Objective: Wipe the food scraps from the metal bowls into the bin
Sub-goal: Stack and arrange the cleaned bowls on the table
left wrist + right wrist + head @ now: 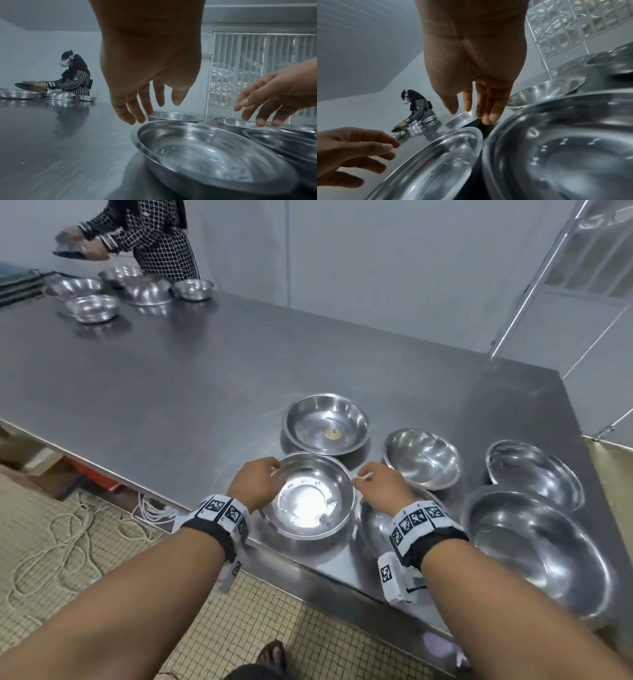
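Both hands, the left hand [257,481] and right hand [383,487], hover released beside the bowl [310,497]; its smooth rim could slip from a one-sided grasp.

The right wrist [424,529] hides most of one bowl [371,525] at lower centre; the largest bowl [534,549] blurs toward the lower right; the second person [150,234] is cut off at the top edge
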Motion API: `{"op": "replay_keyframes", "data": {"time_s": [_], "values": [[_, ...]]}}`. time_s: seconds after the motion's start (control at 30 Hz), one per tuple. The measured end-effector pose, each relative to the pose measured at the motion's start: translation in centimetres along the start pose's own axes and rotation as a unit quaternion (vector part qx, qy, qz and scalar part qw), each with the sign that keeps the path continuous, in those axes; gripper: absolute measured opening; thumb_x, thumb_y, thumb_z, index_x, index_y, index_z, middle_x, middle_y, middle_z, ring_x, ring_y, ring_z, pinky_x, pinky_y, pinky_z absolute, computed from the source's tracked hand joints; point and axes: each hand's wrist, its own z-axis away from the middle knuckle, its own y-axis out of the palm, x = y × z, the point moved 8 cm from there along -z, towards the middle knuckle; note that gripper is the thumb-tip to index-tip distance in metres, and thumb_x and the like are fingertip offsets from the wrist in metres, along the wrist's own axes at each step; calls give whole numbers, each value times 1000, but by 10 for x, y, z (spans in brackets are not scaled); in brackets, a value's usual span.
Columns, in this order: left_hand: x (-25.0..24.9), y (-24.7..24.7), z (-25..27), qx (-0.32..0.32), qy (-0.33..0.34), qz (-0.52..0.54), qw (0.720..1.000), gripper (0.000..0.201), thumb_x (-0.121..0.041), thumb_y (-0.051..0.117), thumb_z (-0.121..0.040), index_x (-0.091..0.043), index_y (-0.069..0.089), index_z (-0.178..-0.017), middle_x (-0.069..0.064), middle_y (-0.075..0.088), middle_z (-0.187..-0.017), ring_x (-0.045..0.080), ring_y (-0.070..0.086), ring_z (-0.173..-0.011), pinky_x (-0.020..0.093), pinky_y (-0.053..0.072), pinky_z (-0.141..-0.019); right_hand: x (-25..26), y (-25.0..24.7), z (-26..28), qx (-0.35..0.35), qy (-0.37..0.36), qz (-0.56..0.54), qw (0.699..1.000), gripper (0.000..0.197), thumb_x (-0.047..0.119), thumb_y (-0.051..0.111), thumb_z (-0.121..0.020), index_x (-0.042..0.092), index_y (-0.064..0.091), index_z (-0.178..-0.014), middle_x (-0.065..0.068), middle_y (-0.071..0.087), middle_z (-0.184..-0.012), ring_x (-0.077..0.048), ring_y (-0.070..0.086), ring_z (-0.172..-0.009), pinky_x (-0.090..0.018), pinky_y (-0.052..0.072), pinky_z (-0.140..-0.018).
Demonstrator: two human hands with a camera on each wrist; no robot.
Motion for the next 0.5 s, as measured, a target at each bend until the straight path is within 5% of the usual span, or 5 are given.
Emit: {"op": "replay_keyframes", "data": {"time_s": [0.1, 0.23, 0.3, 0.4, 0.5], "values": [[12, -9, -38, 22, 8, 3, 1000, 46, -46, 60, -100, -18, 64, -136, 7, 68, -133, 27, 63, -119, 34, 47, -91, 15, 4, -33, -17, 30, 9, 999, 31, 40, 60, -95, 21, 64, -120, -1, 69, -113, -24, 63, -109, -36, 49, -93], [13, -13, -87, 36, 17, 6, 999, 44, -38, 60, -101, -17, 61, -140, 9, 67, -135, 26, 62, -123, 36, 46, -100, 24, -3, -68, -42, 53, -10, 998, 12, 31, 57, -101, 21, 60, -96, -6, 69, -104, -25, 62, -98, -38, 50, -93], [12, -11, -110, 43, 14, 11, 999, 44, -37, 60, -101, -17, 60, -140, 10, 68, -133, 27, 62, -122, 35, 46, -97, 19, -5, -87, -46, 70, -17, 996, 13, 33, 57, -101, 20, 58, -100, -3, 66, -101, -26, 62, -96, -39, 51, -91], [9, -5, -141, 52, 7, 22, 998, 47, -36, 58, -102, -14, 56, -143, 11, 68, -131, 30, 62, -120, 35, 46, -94, 7, -8, -115, -54, 114, -7, 992, 32, 34, 58, -100, 9, 58, -120, -6, 63, -109, -26, 63, -95, -28, 49, -66], [8, 3, -166, 70, -16, 36, 997, 43, -35, 60, -101, -13, 58, -138, 10, 69, -122, 30, 63, -115, 31, 42, -85, -1, -9, -135, -42, 142, 0, 989, 27, 29, 56, -103, 10, 55, -123, -9, 57, -108, -16, 52, -74, -16, 32, -45]]}}
